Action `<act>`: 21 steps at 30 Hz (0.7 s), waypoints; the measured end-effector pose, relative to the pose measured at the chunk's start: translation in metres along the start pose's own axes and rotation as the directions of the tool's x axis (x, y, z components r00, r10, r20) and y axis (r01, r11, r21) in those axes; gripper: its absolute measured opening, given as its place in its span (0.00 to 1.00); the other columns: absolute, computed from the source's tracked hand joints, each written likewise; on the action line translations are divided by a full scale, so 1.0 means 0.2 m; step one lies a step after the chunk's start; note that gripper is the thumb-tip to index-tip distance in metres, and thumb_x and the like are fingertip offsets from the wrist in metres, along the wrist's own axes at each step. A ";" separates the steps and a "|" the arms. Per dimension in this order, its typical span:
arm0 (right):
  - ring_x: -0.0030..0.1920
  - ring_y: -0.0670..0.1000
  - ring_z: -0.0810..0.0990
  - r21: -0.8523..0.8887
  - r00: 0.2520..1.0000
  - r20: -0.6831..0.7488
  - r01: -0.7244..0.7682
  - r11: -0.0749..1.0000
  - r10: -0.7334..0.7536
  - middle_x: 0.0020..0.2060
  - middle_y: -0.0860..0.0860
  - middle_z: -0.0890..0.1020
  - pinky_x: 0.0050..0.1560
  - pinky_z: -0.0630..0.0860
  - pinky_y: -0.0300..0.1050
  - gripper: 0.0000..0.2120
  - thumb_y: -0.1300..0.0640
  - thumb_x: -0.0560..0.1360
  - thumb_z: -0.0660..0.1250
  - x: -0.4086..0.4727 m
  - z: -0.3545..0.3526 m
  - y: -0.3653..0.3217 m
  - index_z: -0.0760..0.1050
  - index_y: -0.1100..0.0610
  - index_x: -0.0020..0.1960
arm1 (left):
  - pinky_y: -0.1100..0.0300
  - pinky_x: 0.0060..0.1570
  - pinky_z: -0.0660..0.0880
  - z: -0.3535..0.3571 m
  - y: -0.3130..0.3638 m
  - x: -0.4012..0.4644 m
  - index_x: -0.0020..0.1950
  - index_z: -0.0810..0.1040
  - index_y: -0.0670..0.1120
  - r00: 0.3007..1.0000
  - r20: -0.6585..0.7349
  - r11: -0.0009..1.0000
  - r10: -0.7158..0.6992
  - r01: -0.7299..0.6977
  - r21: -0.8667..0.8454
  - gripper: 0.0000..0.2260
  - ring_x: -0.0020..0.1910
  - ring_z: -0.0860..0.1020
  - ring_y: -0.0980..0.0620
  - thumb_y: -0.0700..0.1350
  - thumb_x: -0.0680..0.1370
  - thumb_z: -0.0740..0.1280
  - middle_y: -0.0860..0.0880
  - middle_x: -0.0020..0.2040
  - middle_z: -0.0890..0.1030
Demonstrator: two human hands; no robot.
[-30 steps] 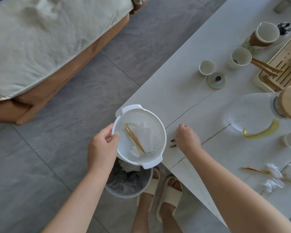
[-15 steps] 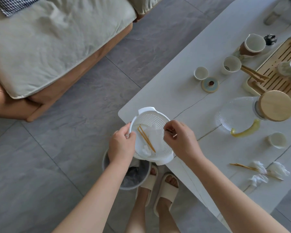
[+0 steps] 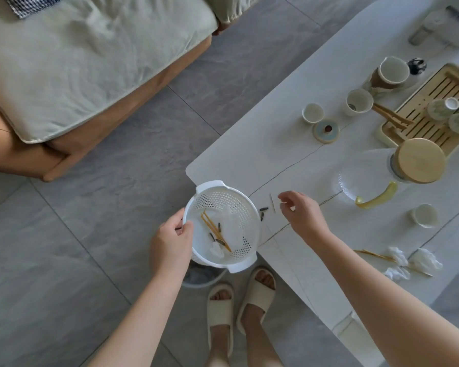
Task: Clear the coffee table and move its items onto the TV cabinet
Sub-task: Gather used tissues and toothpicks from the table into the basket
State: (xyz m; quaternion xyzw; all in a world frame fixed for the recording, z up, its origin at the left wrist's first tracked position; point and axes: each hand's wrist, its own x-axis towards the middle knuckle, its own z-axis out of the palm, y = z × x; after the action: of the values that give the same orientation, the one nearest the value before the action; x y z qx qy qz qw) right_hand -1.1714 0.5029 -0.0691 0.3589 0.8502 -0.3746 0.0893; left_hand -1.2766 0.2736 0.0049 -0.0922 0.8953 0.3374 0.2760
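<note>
Head view, colander (image 3: 223, 205) overhanging table (image 3: 263, 144) corner, left hand (image 3: 171, 242) gripping rim

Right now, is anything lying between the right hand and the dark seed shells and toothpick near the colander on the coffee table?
Nothing visible does. The right hand hovers over bare coffee table, with the toothpick and the seed shells just beside it, next to the white colander that the left hand grips by the rim.

Light: soft, even daylight, bright throughout
Glare: washed-out white marble-look table (image 3: 289, 154) toward 1 o'clock
Shadows: faint, diffuse, under the table edge near 5 o'clock
Blur: grey clear container (image 3: 424, 30) at 1 o'clock smeared
Distortion: wide-angle bending at edges
</note>
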 end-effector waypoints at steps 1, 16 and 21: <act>0.54 0.54 0.78 -0.017 0.996 0.058 -0.066 0.998 0.067 0.57 0.55 0.79 0.51 0.71 0.41 0.15 0.61 0.76 0.62 0.02 0.04 0.04 0.74 0.59 0.63 | 0.56 0.48 0.77 -0.01 -0.03 0.00 0.58 0.80 0.59 1.000 -0.004 1.000 -0.006 0.006 0.003 0.15 0.47 0.79 0.55 0.44 0.75 0.62 0.58 0.47 0.83; 0.62 0.55 0.68 -0.264 0.989 0.130 -0.026 0.964 0.063 0.63 0.52 0.73 0.54 0.73 0.50 0.16 0.60 0.78 0.59 0.14 0.39 0.12 0.71 0.54 0.65 | 0.65 0.40 0.73 0.01 -0.29 0.09 0.53 0.80 0.63 0.999 0.043 1.000 0.009 -0.009 -0.015 0.15 0.42 0.78 0.66 0.44 0.74 0.64 0.65 0.38 0.81; 0.60 0.54 0.68 -0.303 0.996 0.074 -0.022 0.953 0.046 0.60 0.50 0.73 0.47 0.72 0.45 0.17 0.53 0.76 0.64 0.08 0.43 0.14 0.71 0.50 0.64 | 0.66 0.37 0.71 0.02 -0.27 0.06 0.44 0.77 0.69 0.995 0.090 0.999 0.036 -0.034 -0.021 0.17 0.39 0.76 0.73 0.43 0.75 0.63 0.73 0.37 0.79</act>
State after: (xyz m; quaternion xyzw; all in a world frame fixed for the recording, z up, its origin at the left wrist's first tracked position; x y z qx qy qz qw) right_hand -1.1748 0.4637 -0.1531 0.3403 0.8868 -0.2529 0.1838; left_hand -1.2660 0.2348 -0.0342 -0.0639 0.8799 0.3548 0.3094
